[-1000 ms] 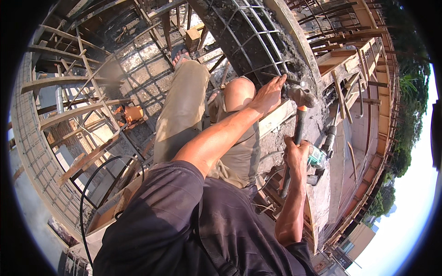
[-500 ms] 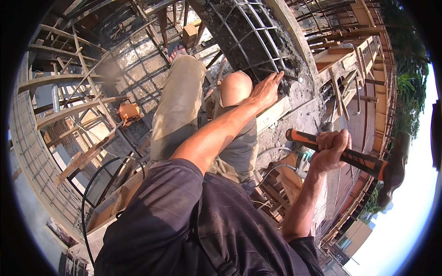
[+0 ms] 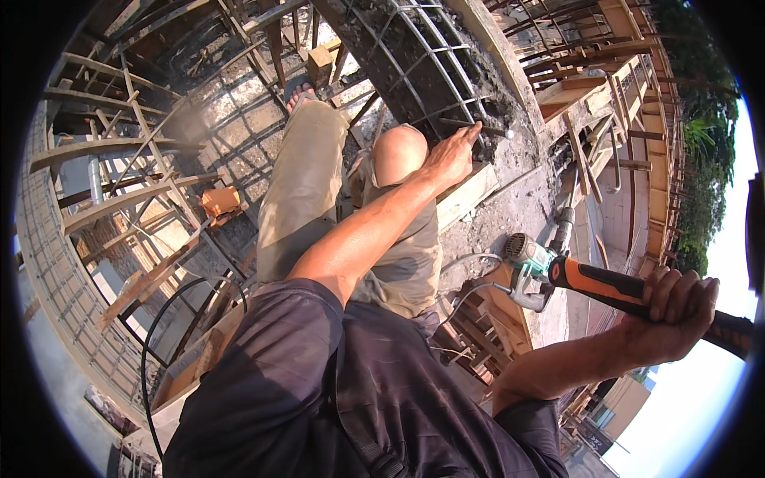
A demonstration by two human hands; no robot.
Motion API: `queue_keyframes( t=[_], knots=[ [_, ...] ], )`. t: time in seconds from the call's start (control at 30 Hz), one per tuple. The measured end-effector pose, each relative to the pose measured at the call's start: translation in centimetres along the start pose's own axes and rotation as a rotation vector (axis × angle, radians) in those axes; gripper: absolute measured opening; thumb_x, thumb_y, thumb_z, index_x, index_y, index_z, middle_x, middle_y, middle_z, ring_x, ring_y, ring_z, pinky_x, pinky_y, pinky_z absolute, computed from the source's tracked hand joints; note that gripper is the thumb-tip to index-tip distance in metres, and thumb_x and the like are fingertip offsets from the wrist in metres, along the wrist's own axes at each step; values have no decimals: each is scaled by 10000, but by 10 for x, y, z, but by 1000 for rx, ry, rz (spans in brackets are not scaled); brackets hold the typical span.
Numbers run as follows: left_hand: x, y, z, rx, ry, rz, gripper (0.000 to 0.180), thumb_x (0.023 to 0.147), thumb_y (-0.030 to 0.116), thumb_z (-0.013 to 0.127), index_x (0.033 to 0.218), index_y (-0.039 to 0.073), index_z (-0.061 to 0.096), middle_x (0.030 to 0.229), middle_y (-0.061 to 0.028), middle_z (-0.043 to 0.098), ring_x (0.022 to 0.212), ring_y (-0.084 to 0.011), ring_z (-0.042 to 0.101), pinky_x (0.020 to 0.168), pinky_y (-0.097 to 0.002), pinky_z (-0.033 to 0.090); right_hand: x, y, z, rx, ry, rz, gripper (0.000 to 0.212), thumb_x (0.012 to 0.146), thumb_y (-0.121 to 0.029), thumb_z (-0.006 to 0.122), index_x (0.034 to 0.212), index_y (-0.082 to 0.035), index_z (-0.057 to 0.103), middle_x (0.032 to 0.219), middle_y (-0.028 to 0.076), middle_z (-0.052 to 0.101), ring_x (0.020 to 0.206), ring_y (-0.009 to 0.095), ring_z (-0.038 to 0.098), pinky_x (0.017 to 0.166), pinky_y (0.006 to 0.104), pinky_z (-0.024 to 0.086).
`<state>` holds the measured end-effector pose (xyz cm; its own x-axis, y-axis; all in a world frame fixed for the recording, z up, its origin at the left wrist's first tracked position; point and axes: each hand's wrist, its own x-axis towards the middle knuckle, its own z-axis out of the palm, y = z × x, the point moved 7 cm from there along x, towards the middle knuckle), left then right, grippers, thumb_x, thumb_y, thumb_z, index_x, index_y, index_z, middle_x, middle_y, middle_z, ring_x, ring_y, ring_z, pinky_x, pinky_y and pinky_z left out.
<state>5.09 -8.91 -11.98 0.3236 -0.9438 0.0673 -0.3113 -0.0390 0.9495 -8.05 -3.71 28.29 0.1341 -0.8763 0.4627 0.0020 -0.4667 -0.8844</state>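
My left hand [image 3: 448, 162] reaches forward over the concrete beside my bent knee, its fingers closed round a dark steel chisel [image 3: 496, 131]. The chisel's bright, rounded end points right, and its other end lies by the rebar grid [image 3: 430, 49] in the dark recess. Out to the right, my right hand [image 3: 673, 307] is raised and wrapped round the black and orange handle of a hammer [image 3: 598, 287]. The hammer's head is beyond the rim of the picture.
A green and grey rotary hammer drill [image 3: 532, 263] with a cable rests on the concrete ledge [image 3: 510, 187] to my right. Timber formwork [image 3: 617, 103] and rebar surround me. On the left, a lower level shows props, an orange object [image 3: 221, 201] and a black hose [image 3: 151, 342].
My right hand has swung the hammer farther out to the right, taking its head out of view. My left hand stays at the chisel with little movement.
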Motion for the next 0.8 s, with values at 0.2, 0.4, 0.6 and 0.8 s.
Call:
queue_keyframes(
  t=[0.2,0.4,0.6,0.8],
  knots=[
    [1,-1,7,-30,-12,-11,654,886,20,505,1513,91,332,1381,-206,497,1146,-404,581,957,-432,511,-85,181,-29,-267,31,381,308,960,-173,550,692,-84,428,528,-29,369,427,86,328,431,278,302],
    [1,-12,12,60,-50,-119,693,890,75,559,1528,85,290,1401,-206,483,1210,-402,540,1022,-418,475,-136,218,-29,-498,-151,1027,303,890,-189,685,710,-114,453,549,-34,413,418,72,366,387,253,308],
    [-3,-1,-2,47,29,-40,594,856,65,572,1429,2,431,1300,-238,559,1138,-419,589,959,-447,507,-50,77,-26,-131,56,382,299,947,-66,625,715,-105,440,524,-68,322,392,33,289,364,237,228],
    [-12,-10,2,277,-84,-89,336,779,6,539,1088,-37,664,1011,-244,672,959,-395,656,851,-464,535,-35,89,-13,37,103,-4,397,1032,-246,436,673,-127,315,518,-35,252,427,89,257,413,280,295]
  ],
)
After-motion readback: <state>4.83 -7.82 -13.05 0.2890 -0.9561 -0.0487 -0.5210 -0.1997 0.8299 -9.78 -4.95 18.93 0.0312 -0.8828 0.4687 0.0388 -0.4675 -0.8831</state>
